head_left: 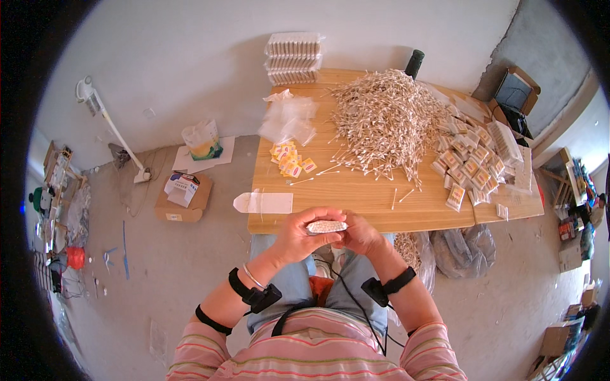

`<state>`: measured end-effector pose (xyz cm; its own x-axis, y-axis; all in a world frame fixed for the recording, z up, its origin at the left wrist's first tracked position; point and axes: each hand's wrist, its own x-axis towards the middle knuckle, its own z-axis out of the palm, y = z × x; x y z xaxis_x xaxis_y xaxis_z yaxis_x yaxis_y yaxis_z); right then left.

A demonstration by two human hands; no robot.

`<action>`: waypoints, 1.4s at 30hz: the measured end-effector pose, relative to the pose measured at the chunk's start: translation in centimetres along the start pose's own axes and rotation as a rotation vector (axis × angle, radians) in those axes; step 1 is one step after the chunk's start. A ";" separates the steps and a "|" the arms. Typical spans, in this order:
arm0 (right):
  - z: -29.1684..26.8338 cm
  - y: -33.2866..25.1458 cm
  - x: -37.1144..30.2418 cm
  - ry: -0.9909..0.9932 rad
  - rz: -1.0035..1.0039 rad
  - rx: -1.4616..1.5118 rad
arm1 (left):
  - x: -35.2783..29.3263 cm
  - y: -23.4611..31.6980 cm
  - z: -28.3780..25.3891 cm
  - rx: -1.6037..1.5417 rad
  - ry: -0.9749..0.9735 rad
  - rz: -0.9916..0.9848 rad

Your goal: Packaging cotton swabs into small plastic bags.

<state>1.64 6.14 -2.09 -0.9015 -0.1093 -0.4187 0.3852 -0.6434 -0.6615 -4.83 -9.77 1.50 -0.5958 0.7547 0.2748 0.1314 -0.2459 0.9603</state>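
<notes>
A small bundle of cotton swabs (326,227) is held just in front of the table's near edge, white tips facing up. My left hand (296,236) is closed round it, thumb below and fingers above. At the bundle's right end, my right hand (363,235) presses with bent fingers, slightly blurred; whether a wrapper lies between them is hard to see. On the table to the left lies a white card strip (276,203) with a pointed end. Behind that are several yellow-and-white labels (291,160). A large heap of loose cotton swabs (387,120) covers the table's middle.
The wooden table (356,206) also bears clear plastic bags (289,117), stacked white packs (293,58), a dark bottle (414,63) and many small swab packs (470,162) on the right. A cardboard box (183,202) stands on the floor to the left. Grey plastic bags (462,251) lie below the right side.
</notes>
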 end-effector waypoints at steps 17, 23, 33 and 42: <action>-5.7 -1.2 4.7 0.156 -0.744 -1.168 | -0.5 -8.6 -4.4 0.038 0.211 -0.466; -5.7 0.7 4.8 0.222 -0.913 -1.318 | 0.7 -10.7 -3.1 0.334 0.188 -0.367; -7.1 2.9 4.2 0.231 -0.865 -1.254 | -0.3 -11.3 -2.1 0.486 0.220 -0.239; -5.7 2.7 4.7 0.337 -0.922 -1.196 | -0.1 -12.8 -1.8 0.662 0.307 0.113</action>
<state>-0.44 8.21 -9.46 -0.8856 0.2469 0.3935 -0.1849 0.5897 -0.7862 -7.93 -7.79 -10.86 -0.7323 0.5189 0.4410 0.5980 0.1802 0.7810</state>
